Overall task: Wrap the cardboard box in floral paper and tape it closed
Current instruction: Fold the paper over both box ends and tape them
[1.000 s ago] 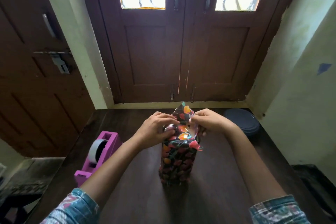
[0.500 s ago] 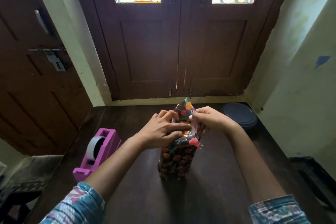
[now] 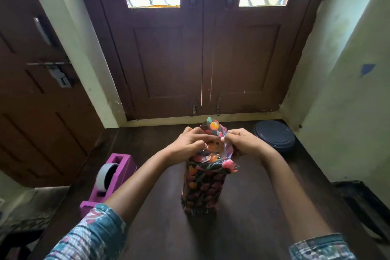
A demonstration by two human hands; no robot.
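A tall box wrapped in dark floral paper (image 3: 202, 188) stands upright in the middle of the dark wooden table (image 3: 242, 228). Its top end is loose, with a paper flap (image 3: 213, 126) sticking up at the far side. My left hand (image 3: 190, 143) is at the top left of the box, fingers curled onto the folded paper. My right hand (image 3: 242, 143) pinches the paper edge at the top right. The cardboard itself is hidden under the paper.
A pink tape dispenser (image 3: 109, 179) with a roll of tape sits at the table's left edge. A dark round lid or plate (image 3: 274, 136) lies at the far right corner. Brown wooden doors (image 3: 202, 59) stand behind the table, a wall to the right.
My left hand's fingers have gone from lying flat across the box top to curling in at the paper fold. The right hand keeps its pinch. The box has stayed in place.
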